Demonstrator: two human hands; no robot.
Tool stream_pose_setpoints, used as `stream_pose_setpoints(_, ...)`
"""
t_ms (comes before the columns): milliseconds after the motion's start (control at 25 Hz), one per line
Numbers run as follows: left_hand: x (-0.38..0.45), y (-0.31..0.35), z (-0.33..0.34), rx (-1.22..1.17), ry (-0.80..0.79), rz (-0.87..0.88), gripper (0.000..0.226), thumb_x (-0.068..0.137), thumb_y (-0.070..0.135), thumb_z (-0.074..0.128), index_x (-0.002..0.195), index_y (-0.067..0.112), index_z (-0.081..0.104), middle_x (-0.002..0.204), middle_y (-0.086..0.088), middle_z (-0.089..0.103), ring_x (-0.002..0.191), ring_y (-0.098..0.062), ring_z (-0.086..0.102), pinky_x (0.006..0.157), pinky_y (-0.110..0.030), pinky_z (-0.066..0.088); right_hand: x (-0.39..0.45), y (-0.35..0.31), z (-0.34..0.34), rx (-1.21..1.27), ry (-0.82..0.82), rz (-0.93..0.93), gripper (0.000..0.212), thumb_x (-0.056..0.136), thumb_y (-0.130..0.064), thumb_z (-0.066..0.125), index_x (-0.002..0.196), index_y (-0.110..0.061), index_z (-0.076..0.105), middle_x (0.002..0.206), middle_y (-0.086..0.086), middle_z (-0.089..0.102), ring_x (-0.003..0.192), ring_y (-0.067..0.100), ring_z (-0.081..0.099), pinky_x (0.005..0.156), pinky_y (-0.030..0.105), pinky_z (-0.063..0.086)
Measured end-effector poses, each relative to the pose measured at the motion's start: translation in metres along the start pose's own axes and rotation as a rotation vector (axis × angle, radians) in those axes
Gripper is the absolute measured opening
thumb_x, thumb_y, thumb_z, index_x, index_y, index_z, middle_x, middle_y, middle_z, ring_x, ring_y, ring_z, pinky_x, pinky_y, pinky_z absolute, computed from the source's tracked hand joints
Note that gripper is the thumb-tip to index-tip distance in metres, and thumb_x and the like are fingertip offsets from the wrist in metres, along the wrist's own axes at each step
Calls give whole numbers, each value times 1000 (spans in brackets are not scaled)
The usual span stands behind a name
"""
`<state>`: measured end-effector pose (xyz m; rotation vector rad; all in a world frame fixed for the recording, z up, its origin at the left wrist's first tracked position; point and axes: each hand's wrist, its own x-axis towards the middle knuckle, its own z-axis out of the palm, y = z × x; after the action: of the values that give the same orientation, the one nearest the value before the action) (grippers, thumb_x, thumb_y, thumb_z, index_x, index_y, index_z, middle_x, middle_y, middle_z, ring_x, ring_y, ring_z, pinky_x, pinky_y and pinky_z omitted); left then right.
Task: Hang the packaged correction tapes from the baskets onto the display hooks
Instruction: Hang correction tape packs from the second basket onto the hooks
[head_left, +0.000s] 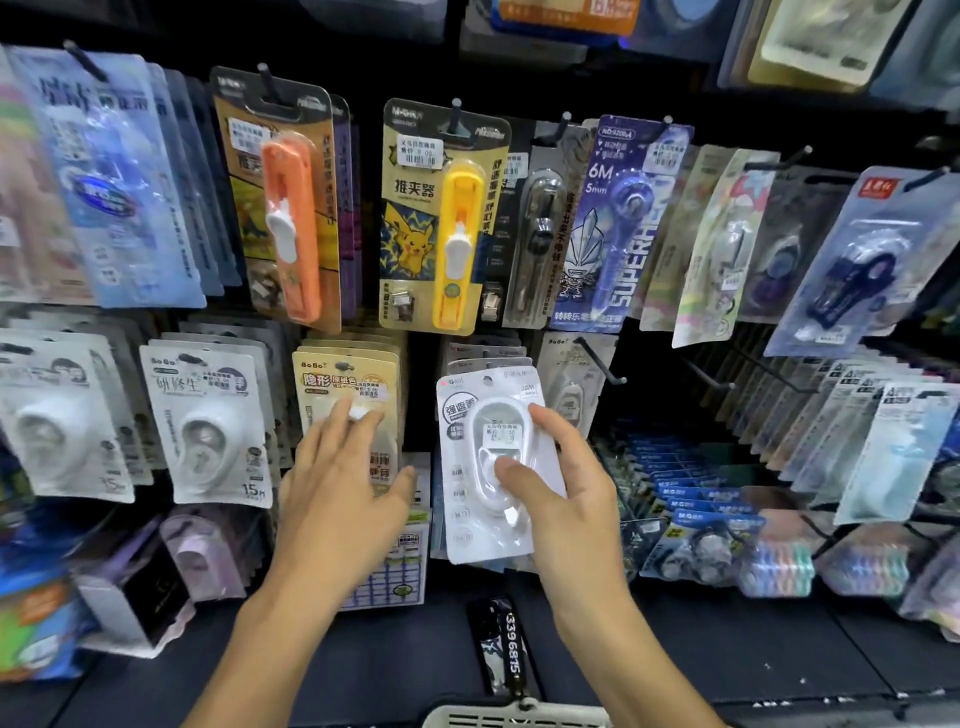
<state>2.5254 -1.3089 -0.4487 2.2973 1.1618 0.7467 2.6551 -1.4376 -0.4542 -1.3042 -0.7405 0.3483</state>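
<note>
Two hands are raised before a dark hook wall: a white tape pack (488, 467) is pinched by the right hand (566, 488); the left hand (337, 478) is spread wide against a beige pack (348, 395). A basket rim (514, 717) is seen below.

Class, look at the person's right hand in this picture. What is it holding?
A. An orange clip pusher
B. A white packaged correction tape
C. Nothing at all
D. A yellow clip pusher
B: the right hand grips the white packaged correction tape by its blister, thumb on the front, in front of the display.
</note>
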Motion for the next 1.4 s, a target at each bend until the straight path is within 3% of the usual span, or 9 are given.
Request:
stream_pose_setpoints(200,-1,-6,3,69,-53,33,73,97,44,59,159,34,22,168,20,-14,157,-12,-6,126,-51,17,19,-3,5,-53,33,108,39,93,-31,70,125,-51,61,135,-22,53,112,-15,55,75,9,51)
stream_pose_setpoints(320,-1,-11,5,109,-58,40,75,96,46,58,159,34,21,167,21,-18,157,-12,-7,125,-52,19,27,0,3,-444,-20,113,54,96,-37,64,146,-45,44,147,-14,44,128,13,51,100,38,49)
stream_pose_setpoints(400,1,-12,6,115,-60,44,74,96,47,58,159,33,21,167,21,-18,157,-12,-7,125,-52,20,23,14,-3,-885,13,-181,59,97,-29,62,151,-36,38,154,-7,36,131,21,47,103,43,44)
stream_pose_setpoints(480,2,-11,8,108,-57,47,74,96,45,59,159,33,23,168,20,-17,157,-12,-5,125,-51,20,26,30,-1,-1196,-183,-380,66,95,-14,59,154,-30,34,163,-7,28,139,25,38,108,49,38)
stream_pose_setpoints(640,-7,-13,6,95,-63,88,72,96,38,62,159,29,28,170,16,-12,157,-14,-1,124,-48,21,48,36,6,-1361,-518,-124,75,99,-10,52,162,-24,14,169,-5,20,152,28,19,119,52,28)
stream_pose_setpoints(880,-46,-11,53,194,-9,108,65,89,30,64,149,19,41,160,-12,31,145,-37,31,111,-52,34,-91,132,-51,-1066,-508,191,33,100,-23,53,133,-19,59,128,6,69,117,31,62,93,40,51)
stream_pose_setpoints(1040,-75,-18,93,322,-681,138,51,94,37,64,141,21,53,143,-10,55,131,-32,51,104,-38,44,-213,190,-77,-899,-643,693,45,89,-54,63,111,-16,56,98,4,70,94,26,65,79,36,52)
stream_pose_setpoints(1160,-91,-20,106,516,-1053,240,56,95,45,63,145,26,49,148,-4,53,134,-26,50,109,-36,42,-260,207,-70,-899,-759,785,39,82,-49,64,100,-16,55,93,7,69,92,30,66,75,34,50)
stream_pose_setpoints(1400,-91,-19,112,516,-973,158,50,91,62,60,130,31,58,130,2,63,117,-23,57,100,-37,46,-230,196,-107,-225,-439,933,26,84,-17,80,109,-11,75,98,11,77,85,22,70,76,32,52)
